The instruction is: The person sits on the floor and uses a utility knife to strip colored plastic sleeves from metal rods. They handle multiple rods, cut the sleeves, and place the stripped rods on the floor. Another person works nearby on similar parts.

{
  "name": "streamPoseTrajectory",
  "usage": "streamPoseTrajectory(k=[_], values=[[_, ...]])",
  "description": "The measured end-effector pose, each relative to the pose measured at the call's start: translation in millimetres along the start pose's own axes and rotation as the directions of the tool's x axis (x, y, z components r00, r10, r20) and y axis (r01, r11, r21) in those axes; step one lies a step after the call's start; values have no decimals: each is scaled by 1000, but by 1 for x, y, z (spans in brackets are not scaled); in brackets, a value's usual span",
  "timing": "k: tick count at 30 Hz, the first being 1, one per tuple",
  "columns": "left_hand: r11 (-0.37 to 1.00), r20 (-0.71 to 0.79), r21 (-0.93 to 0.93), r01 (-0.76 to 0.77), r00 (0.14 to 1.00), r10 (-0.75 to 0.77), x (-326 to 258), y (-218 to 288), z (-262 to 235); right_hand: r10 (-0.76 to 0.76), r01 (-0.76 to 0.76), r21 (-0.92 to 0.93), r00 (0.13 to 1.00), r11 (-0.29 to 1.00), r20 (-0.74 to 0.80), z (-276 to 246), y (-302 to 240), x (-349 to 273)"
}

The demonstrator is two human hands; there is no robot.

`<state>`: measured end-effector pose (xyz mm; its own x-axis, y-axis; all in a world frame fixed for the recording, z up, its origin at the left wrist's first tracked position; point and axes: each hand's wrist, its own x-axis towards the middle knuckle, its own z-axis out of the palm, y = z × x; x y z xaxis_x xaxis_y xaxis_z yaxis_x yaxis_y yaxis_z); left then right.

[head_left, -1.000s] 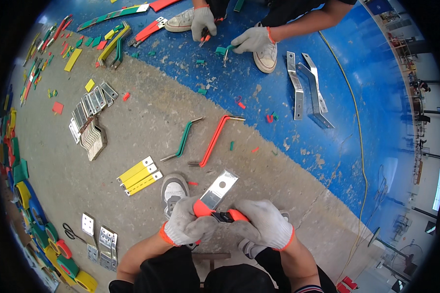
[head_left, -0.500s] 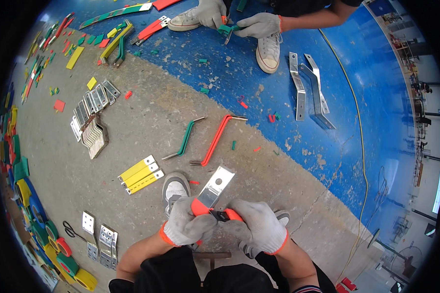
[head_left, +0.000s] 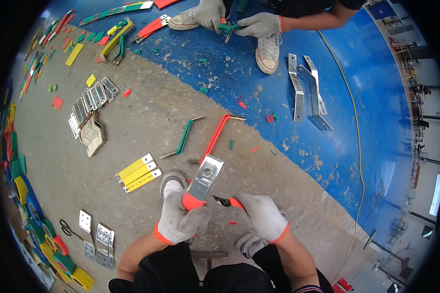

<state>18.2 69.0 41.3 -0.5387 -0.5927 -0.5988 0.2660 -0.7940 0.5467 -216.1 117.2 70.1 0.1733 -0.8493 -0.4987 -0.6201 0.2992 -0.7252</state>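
Note:
My left hand, in a grey glove with an orange cuff, grips a flat metal busbar by its red-sleeved part. The bare silver end, with one hole, points up and away from me. A utility knife with a red and black handle is in my right hand, gloved alike. Its dark blade points toward the busbar, a small gap apart from it. Beneath, between the hands, lies a small red scrap.
Beyond are a green-sleeved bar and a red-sleeved bar. Yellow-sleeved bars and stacked bent bars lie left; scissors and tape rolls lower left. Across from me, a co-worker's gloved hands work on a green-sleeved piece.
My hands have drawn apart: the knife blade has left the red sleeve, and the busbar has shifted up and left. A small red scrap now shows below the knife.

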Motion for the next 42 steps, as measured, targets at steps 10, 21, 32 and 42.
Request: streamPoseTrajectory(k=[10,21,32,42], values=[[940,58,321,-112,993,98,3,2,7,71,-4,475,990,880,-123,-1,-47,10],[652,239,665,-364,931,276,12,5,8,241,-239,376,970,895,43,-26,-62,13],[722,184,603,-339,940,287,13,-10,-1,87,-9,234,942,972,-325,3,-46,27],[988,165,-117,-104,979,123,19,-4,7,336,-187,343,827,921,-450,14,-22,32]])
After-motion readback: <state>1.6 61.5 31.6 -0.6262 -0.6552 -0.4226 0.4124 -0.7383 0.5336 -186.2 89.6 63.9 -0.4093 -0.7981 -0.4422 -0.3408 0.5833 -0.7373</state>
